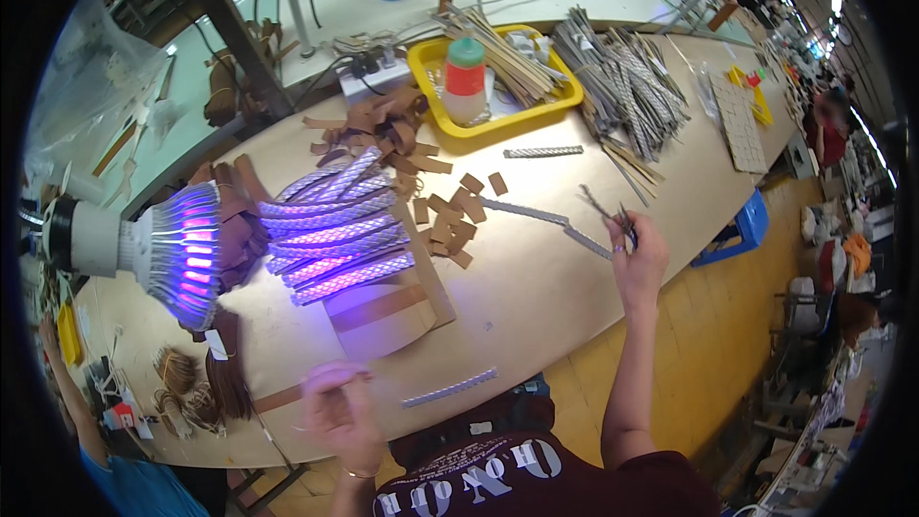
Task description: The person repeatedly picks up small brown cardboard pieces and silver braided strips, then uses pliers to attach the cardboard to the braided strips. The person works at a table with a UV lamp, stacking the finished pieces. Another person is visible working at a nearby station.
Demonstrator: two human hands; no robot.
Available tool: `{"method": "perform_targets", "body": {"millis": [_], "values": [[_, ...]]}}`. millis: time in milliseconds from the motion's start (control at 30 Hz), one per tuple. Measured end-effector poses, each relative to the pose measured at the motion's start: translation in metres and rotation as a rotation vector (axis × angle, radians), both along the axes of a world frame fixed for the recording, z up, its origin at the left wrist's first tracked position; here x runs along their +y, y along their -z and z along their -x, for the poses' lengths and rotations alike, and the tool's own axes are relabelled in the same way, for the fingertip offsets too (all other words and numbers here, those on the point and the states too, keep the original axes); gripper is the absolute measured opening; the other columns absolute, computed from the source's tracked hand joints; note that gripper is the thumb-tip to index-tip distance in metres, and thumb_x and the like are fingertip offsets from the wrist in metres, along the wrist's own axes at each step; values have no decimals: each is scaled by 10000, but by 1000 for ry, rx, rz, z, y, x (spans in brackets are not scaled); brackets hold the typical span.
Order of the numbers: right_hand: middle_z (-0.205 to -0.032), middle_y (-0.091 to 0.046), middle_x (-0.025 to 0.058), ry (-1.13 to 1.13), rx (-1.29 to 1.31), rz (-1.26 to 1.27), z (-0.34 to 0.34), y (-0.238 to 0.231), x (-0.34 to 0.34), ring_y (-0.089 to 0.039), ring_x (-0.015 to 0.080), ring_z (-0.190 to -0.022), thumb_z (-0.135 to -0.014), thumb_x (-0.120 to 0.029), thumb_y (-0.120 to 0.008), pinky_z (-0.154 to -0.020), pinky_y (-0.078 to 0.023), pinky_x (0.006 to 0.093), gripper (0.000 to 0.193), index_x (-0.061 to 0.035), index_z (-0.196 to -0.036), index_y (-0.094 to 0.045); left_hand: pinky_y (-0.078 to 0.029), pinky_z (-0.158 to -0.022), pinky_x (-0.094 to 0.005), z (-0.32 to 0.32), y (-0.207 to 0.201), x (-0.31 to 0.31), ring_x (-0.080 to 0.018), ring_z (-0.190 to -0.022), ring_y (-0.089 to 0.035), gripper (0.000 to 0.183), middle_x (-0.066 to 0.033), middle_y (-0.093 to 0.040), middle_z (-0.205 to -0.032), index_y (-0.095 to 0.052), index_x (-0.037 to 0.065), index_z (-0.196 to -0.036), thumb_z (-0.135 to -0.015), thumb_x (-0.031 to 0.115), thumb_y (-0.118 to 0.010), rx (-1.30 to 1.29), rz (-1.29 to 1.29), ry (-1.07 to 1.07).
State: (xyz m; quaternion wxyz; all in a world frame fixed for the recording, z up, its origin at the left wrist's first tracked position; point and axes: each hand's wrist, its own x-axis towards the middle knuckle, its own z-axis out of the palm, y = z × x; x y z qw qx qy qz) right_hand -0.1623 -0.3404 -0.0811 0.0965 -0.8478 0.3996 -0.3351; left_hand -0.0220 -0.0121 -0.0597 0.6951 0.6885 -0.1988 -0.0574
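Note:
My right hand [639,254] is closed around dark scissors [624,226], their thin ends pointing up and left over the table. Just left of it, long grey braided strips [536,214] lie across the surface. Near the front edge, my left hand [340,412] is raised and blurred, its fingers bent; whether anything is between them is unclear. A short grey braided strip [450,390] lies to the right of that hand. Beyond it, a stack of pale braided straps [335,220] rests beside brown card [383,311]. Small brown pieces [445,220] are scattered right of the stack.
A lit lamp [177,254] with a finned head juts in from the left. At the back stand a yellow tray [503,130] holding a green-capped bottle [465,81], and a heap of grey strips [627,86]. Another person's arm [77,402] reaches in at left.

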Motion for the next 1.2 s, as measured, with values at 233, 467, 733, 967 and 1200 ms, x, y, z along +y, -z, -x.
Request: {"method": "perform_targets", "body": {"millis": [233, 467, 733, 967, 1200], "values": [[-773, -625, -39, -726, -155, -1048, -51, -52, 100, -399, -2, -562, -821, -93, -749, -496, -326, 182, 179, -43, -965, -654, -479, -898, -330, -11, -24, -23, -227, -1126, -572, 604, -160, -590, -1202, -377, -24, -1378, -844, 7, -657, 94, -94, 466], [-738, -607, -27, -900, 113, -1196, -23, -38, 97, -426, 37, -593, -824, -153, -757, -529, -342, 213, 197, -37, -953, -662, -462, -1004, -366, 19, -8, -43, -262, -1202, -545, 745, -202, -536, -1290, -203, 14, -1462, -854, -51, -629, 621, 115, 468], [-827, -650, 80, -308, 155, -957, 12, 12, 30, -609, 178, -768, -812, -218, -740, -724, -474, 305, 260, -10, -949, -667, -445, -1018, -405, 48, 15, -71, -319, -1262, -487, 644, -205, -359, -1460, -363, 39, -1404, -842, 27, -677, 124, -249, 630], [-908, -606, 126, 21, 211, -220, 22, 27, 0, -626, 312, -843, -818, -213, -725, -724, -485, 379, 238, -33, -956, -654, -491, -901, -346, 37, 14, -44, -234, -1085, -617, 330, -147, -614, -1202, -609, 17, -1168, -856, 98, -682, 173, -316, 664], [-891, -644, 53, -145, 137, -15, 11, -6, 34, -620, 249, -752, -791, -127, -710, -648, -442, 352, 141, -63, -901, -651, -496, -905, -309, 21, -6, -29, -167, -1036, -631, 299, -103, -650, -1130, -595, 7, -1190, -896, 49, -628, 511, -124, 845]]}}
